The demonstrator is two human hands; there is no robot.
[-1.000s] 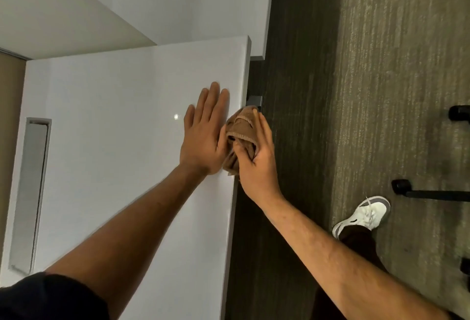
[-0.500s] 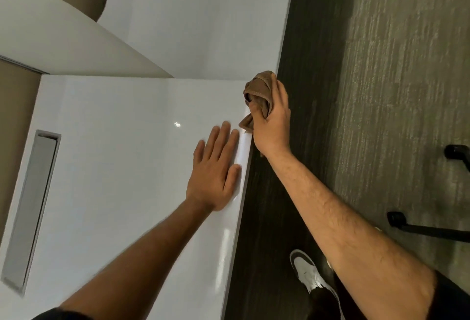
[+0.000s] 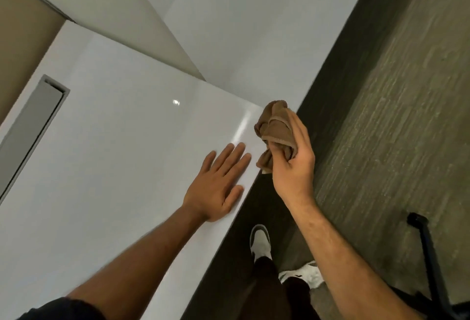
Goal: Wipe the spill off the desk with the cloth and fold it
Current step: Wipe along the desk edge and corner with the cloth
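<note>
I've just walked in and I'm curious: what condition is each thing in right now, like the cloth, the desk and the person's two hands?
cloth: bunched up, not folded, held at the desk's right edge.
right hand: grips the cloth.
left hand: flat on the desk, fingers straight.
desk: white, glossy; no spill visible.
cable slot: recessed in the desk, at its left.

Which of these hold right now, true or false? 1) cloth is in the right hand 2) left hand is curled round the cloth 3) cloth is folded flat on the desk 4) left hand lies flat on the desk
1) True: the right hand holds the bunched brown cloth at the desk edge.
2) False: the left hand touches no cloth.
3) False: the cloth is crumpled in the grip, not folded or laid down.
4) True: fingers straight, palm down near the edge.
</note>
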